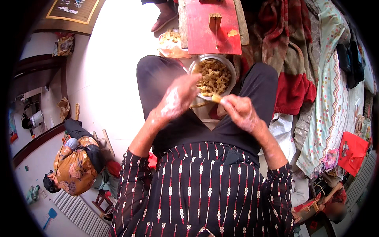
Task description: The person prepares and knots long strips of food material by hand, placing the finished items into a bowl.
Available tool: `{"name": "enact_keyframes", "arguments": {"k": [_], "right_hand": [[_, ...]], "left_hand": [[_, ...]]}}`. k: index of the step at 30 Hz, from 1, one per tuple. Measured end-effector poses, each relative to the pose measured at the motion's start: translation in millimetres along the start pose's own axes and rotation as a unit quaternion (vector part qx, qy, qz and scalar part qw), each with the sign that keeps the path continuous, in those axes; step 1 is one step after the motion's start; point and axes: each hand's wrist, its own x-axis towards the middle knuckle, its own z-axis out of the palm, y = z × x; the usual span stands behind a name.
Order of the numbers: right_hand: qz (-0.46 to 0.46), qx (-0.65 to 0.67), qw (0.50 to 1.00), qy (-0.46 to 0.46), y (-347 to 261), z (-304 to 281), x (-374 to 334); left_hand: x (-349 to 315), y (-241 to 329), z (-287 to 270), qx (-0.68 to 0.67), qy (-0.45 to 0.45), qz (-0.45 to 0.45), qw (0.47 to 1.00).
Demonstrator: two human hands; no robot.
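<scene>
Between my knees stands a round pale metal basin point(233, 75), filled with short yellow-brown cut pieces point(215, 75) that look like dried stalks or strips. My right hand point(241, 112) is closed, pinching one yellowish piece point(216, 98) between thumb and fingers at the basin's near rim. Over the basin's left edge is my left hand point(179, 96), its fingers smeared by motion; whether it holds anything does not show. White patches mark the back of this hand.
Beyond the basin is a red wooden bench point(197, 39) with an upright wooden block point(215, 21). A plastic bag point(171, 47) of similar pieces lies left of it. A blanket point(294, 91) and a dotted bedsheet point(325, 98) hang at right. Another person point(81, 164) sits at left.
</scene>
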Motion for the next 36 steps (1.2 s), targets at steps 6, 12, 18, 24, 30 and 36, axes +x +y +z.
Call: {"name": "enact_keyframes", "arguments": {"k": [6,12,18,24,30,36], "right_hand": [[0.084,0.125,0.989,-0.014,-35.2,25.4,-22.9],[0.046,0.145,0.986,-0.073,-39.1,27.1,-21.4],[0.008,0.120,0.989,-0.086,-45.7,29.5,4.7],[0.011,0.122,0.988,-0.099,-53.7,44.5,28.4],[0.019,0.221,0.960,-0.171,-58.0,36.7,28.9],[0.051,0.194,0.951,-0.234,-64.2,15.9,18.3]], "left_hand": [[-41.4,53.4,5.4,-0.196,-0.065,0.067,0.976],[-52.3,54.2,-5.9,-0.168,-0.055,0.082,0.981],[-55.8,37.5,-72.5,-0.107,-0.028,0.034,0.993],[-43.7,72.1,-98.0,0.185,-0.050,0.047,0.980],[-59.9,80.3,-51.9,0.113,-0.136,0.056,0.983],[-68.0,79.5,-87.5,0.018,-0.247,-0.021,0.969]]}}
